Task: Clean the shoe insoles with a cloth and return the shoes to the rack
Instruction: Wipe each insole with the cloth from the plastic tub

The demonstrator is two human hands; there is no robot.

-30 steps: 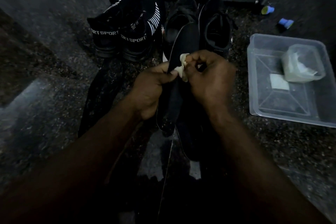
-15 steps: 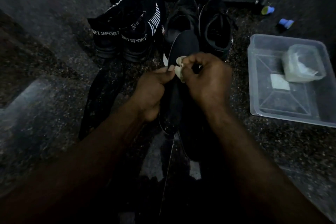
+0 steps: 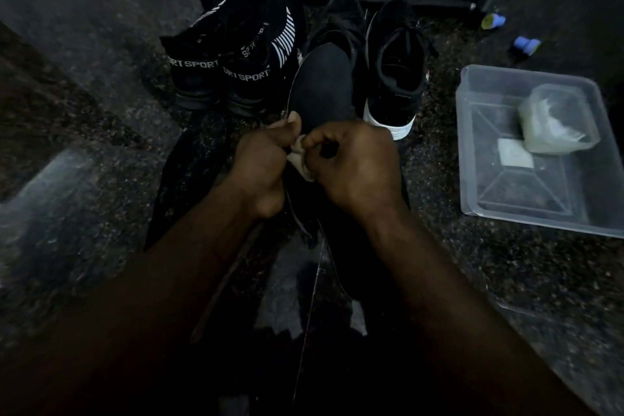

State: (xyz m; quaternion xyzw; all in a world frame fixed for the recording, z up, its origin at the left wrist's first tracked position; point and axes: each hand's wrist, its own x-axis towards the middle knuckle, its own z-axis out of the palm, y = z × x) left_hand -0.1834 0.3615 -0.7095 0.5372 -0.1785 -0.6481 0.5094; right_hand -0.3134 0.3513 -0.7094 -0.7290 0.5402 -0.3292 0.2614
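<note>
Insole [image 3: 320, 88] held by left hand [image 3: 263, 162], right hand [image 3: 351, 165] pinching cloth [image 3: 299, 164]

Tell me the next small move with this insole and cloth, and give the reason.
Probably wipe the cloth upward along the insole toward its broad end. The right hand pinches the cloth against the insole's middle, right beside the left hand, which grips the insole's edge. The wide stretch above both hands lies bare, directly in the cloth's path.
</note>
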